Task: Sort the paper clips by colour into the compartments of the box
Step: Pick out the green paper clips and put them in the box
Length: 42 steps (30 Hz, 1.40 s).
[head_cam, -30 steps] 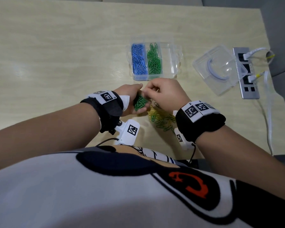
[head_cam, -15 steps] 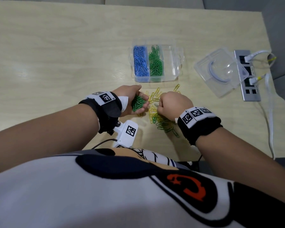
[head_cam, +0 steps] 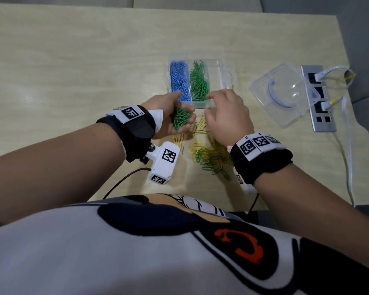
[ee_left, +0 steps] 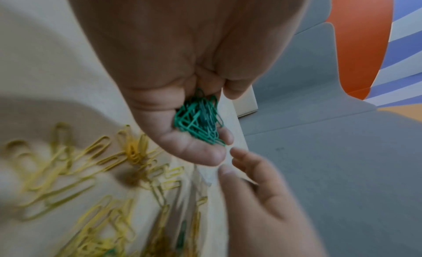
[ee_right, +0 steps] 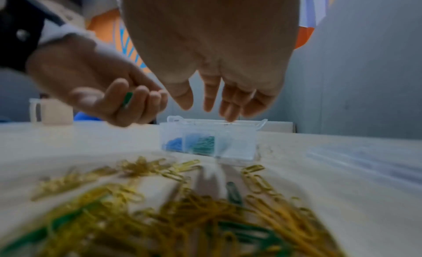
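Observation:
The clear box (head_cam: 226, 70) stands mid-table: blue clips (head_cam: 178, 81) fill its left compartment, green clips (head_cam: 198, 81) the middle one, and the right one (head_cam: 216, 78) looks bare. Just in front of it my left hand (head_cam: 175, 107) is turned palm up, fingers curled round a bunch of green paper clips (head_cam: 181, 121) (ee_left: 198, 123). My right hand (head_cam: 219, 107) hovers at the box's front right corner, fingers (ee_right: 210, 98) hanging straight and holding nothing. A loose pile of yellow and green clips (head_cam: 209, 154) (ee_right: 182, 206) lies under both wrists.
The box's clear lid (head_cam: 283, 96) lies to the right, beside a silver socket strip (head_cam: 320, 99) with white cables (head_cam: 349, 150) running down the table's right edge. A small white container (ee_right: 52, 111) stands far left in the right wrist view.
My right hand has lifted off the pile, opened its fist and moved forward to the box. The left hand has carried its green clips a little toward the box.

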{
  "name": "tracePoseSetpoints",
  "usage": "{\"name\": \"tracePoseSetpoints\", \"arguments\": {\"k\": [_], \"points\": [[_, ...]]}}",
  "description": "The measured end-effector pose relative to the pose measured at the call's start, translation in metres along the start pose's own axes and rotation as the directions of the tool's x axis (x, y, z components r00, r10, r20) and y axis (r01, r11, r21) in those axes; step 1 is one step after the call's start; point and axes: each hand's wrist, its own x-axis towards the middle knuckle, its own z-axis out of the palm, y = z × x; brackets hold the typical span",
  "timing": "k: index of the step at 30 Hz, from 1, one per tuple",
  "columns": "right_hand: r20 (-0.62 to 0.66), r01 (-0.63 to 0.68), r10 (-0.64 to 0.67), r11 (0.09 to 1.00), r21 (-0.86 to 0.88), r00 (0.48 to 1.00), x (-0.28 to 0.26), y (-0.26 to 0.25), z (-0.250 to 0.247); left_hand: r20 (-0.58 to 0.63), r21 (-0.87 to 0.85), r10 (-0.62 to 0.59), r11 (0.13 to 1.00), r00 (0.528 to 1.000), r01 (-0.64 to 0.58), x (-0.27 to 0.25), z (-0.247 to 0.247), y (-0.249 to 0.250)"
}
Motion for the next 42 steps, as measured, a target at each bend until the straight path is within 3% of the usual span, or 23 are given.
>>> {"name": "tracePoseSetpoints", "arguments": {"k": [4,14,19,21,24,29,34,38,42], "points": [[0.197,0.027,0.008,0.984,-0.174,0.98,0.0,0.012,0.006,0.017,-0.042,0.028,0.999,0.999,-0.027,0.0,0.004,0.02],[0.22,-0.05,0.083,0.987,-0.154,0.972,-0.01,0.004,0.009,-0.163,-0.096,0.083,0.99,0.983,-0.099,0.027,0.018,0.058],[0.233,-0.046,0.076,0.99,-0.13,0.969,-0.01,0.005,0.009,-0.005,-0.147,0.114,0.983,0.993,-0.114,0.016,0.033,0.061],[0.242,-0.047,0.075,0.992,-0.121,0.967,-0.01,0.006,0.009,0.004,-0.163,0.134,0.978,0.991,-0.131,0.014,0.036,0.059],[0.215,-0.049,0.06,0.997,-0.055,0.975,-0.011,0.011,0.007,-0.029,-0.055,0.163,0.985,0.986,-0.165,0.012,0.031,0.056],[-0.091,-0.055,0.062,0.996,0.068,0.994,-0.023,0.028,0.001,0.024,0.244,0.149,0.958,0.989,-0.15,0.002,0.016,0.033],[0.104,-0.139,0.132,0.988,0.062,0.986,-0.042,0.042,0.002,0.029,0.467,0.068,0.881,0.997,-0.073,-0.006,0.001,-0.013],[0.243,-0.028,0.025,1.0,0.012,0.97,-0.061,0.037,0.006,0.044,0.676,0.06,0.733,0.997,-0.074,-0.013,0.002,-0.042],[0.262,0.066,-0.048,0.996,-0.059,0.964,-0.071,0.016,0.019,-0.014,0.681,0.036,0.732,0.999,-0.017,-0.016,0.007,-0.054]]}}
